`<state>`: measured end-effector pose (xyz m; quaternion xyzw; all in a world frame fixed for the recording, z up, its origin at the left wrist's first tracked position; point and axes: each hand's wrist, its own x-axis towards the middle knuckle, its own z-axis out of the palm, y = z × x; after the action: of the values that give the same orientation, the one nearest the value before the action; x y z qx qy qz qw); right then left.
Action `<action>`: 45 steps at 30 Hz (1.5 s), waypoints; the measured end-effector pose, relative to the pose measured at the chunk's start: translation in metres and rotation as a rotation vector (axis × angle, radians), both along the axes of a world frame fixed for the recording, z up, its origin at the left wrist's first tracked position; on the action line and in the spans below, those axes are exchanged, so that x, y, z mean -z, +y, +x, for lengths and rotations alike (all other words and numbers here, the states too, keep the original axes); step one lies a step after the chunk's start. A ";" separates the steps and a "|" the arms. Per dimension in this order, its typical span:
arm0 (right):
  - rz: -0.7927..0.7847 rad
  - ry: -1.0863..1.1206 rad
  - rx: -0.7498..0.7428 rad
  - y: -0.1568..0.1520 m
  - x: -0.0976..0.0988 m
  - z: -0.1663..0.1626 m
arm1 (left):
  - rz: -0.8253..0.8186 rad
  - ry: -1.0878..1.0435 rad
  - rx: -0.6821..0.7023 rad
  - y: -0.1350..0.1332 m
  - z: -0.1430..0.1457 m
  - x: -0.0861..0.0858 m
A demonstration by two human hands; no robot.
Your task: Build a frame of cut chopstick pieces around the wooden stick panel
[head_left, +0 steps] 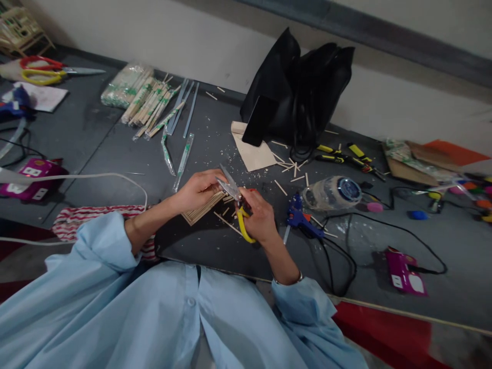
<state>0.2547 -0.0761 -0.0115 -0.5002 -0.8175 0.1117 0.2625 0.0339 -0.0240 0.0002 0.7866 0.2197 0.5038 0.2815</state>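
My left hand (198, 190) grips a flat panel of glued wooden sticks (203, 207) and holds it just above the dark mat (207, 246). My right hand (259, 218) is closed round the yellow handles of a pair of scissors (235, 201). The open metal blades point up and left, at the panel's edge beside my left fingers. Loose stick offcuts (228, 223) lie on the mat below both hands.
A blue glue gun (299, 219) with a black cord lies right of my hands, beside a clear plastic bottle (332, 192). Packs of wrapped chopsticks (148, 100) lie far left, a black bag (303, 87) at the back, and purple power strips (403, 269) at both sides.
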 end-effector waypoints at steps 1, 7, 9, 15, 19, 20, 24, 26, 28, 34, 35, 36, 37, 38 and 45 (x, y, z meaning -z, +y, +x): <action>-0.006 -0.002 -0.001 0.000 0.000 0.000 | 0.005 -0.009 0.003 0.000 0.000 0.000; -0.013 0.004 0.005 -0.001 0.001 0.001 | -0.078 0.032 0.016 0.000 -0.001 -0.001; -0.016 0.008 0.012 -0.001 0.001 0.000 | -0.134 0.051 0.019 0.000 -0.001 -0.002; -0.027 0.043 0.054 -0.002 0.005 -0.001 | -0.205 0.065 0.046 -0.002 -0.002 -0.009; 0.013 0.072 0.109 0.001 0.007 -0.003 | -0.221 0.045 0.029 -0.002 -0.002 -0.011; 0.029 0.075 0.146 0.002 0.007 -0.003 | -0.234 0.039 0.011 -0.002 -0.002 -0.011; 0.046 0.034 0.327 0.009 0.004 0.002 | -0.296 0.017 -0.121 0.003 -0.002 -0.005; 0.046 -0.005 0.403 0.013 0.004 0.008 | -0.339 -0.004 -0.217 0.007 -0.004 -0.001; 0.046 -0.043 0.459 0.017 0.006 0.014 | -0.394 -0.040 -0.310 0.012 -0.006 0.005; -0.049 -0.161 0.570 0.022 0.014 0.030 | -0.523 -0.104 -0.413 0.022 -0.012 0.011; -0.059 -0.165 0.571 0.022 0.016 0.032 | -0.532 -0.117 -0.418 0.023 -0.013 0.011; -0.059 -0.162 0.565 0.023 0.016 0.034 | -0.538 -0.133 -0.420 0.024 -0.013 0.011; -0.048 -0.156 0.551 0.023 0.017 0.036 | -0.544 -0.150 -0.420 0.025 -0.014 0.011; -0.031 -0.154 0.529 0.022 0.017 0.037 | -0.551 -0.165 -0.418 0.026 -0.014 0.011; 0.088 -0.243 0.540 0.017 0.000 0.033 | -0.582 -0.192 -0.404 0.024 -0.009 0.014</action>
<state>0.2881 -0.0595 -0.0116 -0.6974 -0.6845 -0.0583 0.2043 0.0247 -0.0001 -0.0142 0.5634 0.4775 0.5371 0.4075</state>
